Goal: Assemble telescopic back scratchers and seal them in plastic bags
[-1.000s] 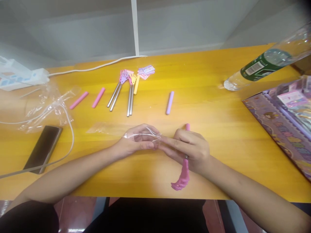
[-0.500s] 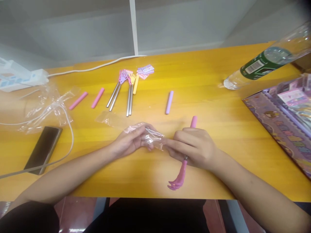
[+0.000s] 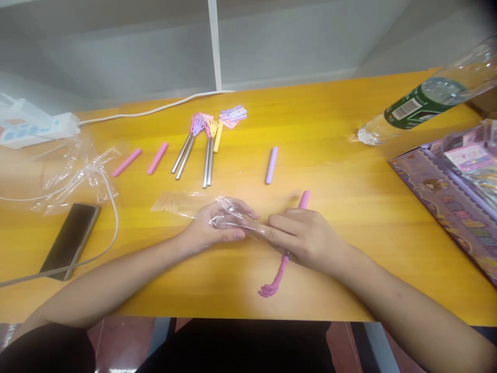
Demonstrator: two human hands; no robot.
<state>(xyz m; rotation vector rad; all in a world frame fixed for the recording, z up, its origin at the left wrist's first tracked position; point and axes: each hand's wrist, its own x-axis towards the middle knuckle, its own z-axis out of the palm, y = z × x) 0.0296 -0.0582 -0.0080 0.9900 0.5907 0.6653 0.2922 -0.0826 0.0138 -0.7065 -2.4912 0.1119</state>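
Note:
A pink back scratcher (image 3: 277, 280) with a claw-shaped head is gripped in my right hand (image 3: 310, 238). Its pink handle end sticks up beyond my fingers, and the claw points down toward the table's front edge. My right fingertips also touch one end of a clear plastic bag (image 3: 229, 220). The long, thin bag runs across my left hand (image 3: 212, 225), whose thumb and fingers curve loosely around it. Its other end trails to the left over the table. Beyond my hands lies a purple handle tube (image 3: 271, 165).
Pink tubes (image 3: 157, 158), metal-shafted back scratchers (image 3: 186, 150), a yellow tube (image 3: 218, 137) and small cards (image 3: 234, 113) lie farther back. Left are a phone (image 3: 72, 241), cable, crumpled plastic (image 3: 83, 176) and power strip (image 3: 39, 127). Right are a water bottle (image 3: 411, 106) and purple display box (image 3: 438, 202).
My left hand has turned and its fingers have spread, with the bag now stretched lengthwise across it. My right hand has shifted slightly left with the back scratcher.

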